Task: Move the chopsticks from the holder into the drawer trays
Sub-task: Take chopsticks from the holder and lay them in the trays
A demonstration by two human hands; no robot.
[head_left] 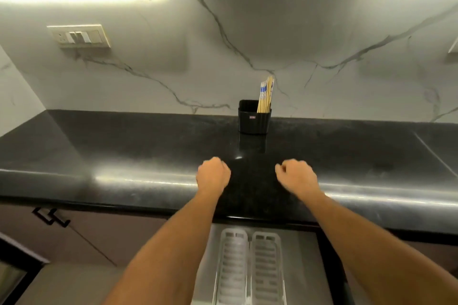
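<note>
A black holder (254, 117) stands on the dark countertop (124, 151) close to the marble wall. Several wooden chopsticks (265, 95) lean in its right side, some with blue-and-white tops. Below the counter edge a drawer (304, 267) is pulled out, and two slotted grey trays (250, 267) lie side by side in it, with nothing in them. My left hand (213, 176) and my right hand (296, 176) hover over the counter's front part, fingers curled in, holding nothing. Both are well short of the holder.
A switch plate (79, 36) is mounted on the wall at the upper left. A black cabinet handle (50, 216) sits under the counter at the left. A seam line (436, 153) crosses the counter at the right.
</note>
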